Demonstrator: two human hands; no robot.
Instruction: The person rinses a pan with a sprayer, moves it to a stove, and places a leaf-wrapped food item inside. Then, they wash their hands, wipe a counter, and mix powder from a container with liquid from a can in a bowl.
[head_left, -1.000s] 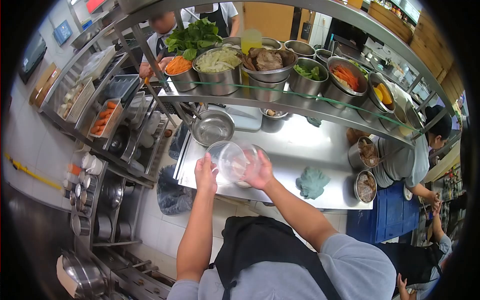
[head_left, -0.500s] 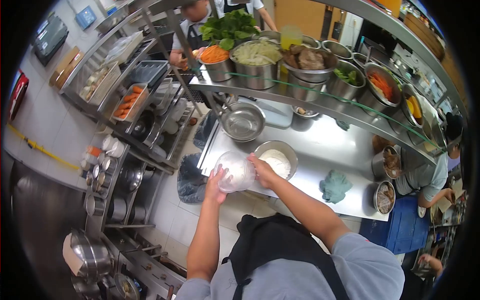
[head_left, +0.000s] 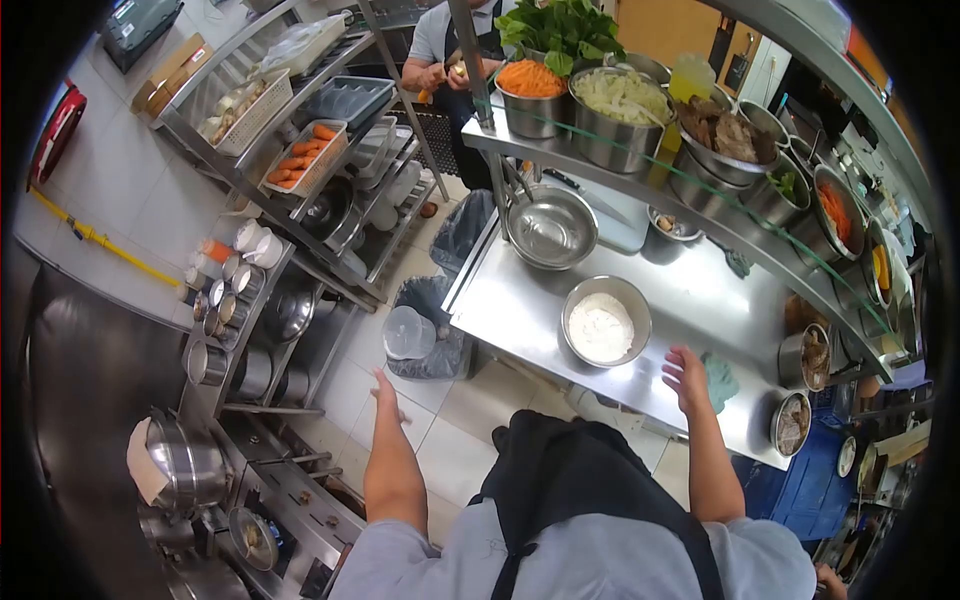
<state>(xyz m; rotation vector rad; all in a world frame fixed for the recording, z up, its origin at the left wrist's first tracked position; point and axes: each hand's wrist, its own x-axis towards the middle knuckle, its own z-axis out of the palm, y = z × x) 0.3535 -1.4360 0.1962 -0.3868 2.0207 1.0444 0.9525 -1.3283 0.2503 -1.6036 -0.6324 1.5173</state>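
My left hand (head_left: 388,396) is open and empty, fingers apart, over the floor tiles just below the bin. A clear plastic container (head_left: 408,333) is at the mouth of the black-lined bin (head_left: 450,357), apart from my hand. My right hand (head_left: 686,378) is open with nothing in it, above the front edge of the steel table (head_left: 510,305), beside a green cloth (head_left: 720,382). To its left stands a metal bowl (head_left: 645,312) of white powder (head_left: 600,327). An empty metal pan (head_left: 552,228) sits behind that bowl.
Overhead, a shelf (head_left: 640,180) holds pots of shredded carrot (head_left: 530,78), sliced pale vegetables (head_left: 620,105) and meat. A rack with a carrot basket (head_left: 308,160) stands at left. Across from me, a person's hands (head_left: 455,76) hold something small. A blue crate (head_left: 800,490) is at lower right.
The clear container has left my hands and is now at the bin. Both hands have opened and moved apart, left hand leftward, right hand rightward. The view has shifted.
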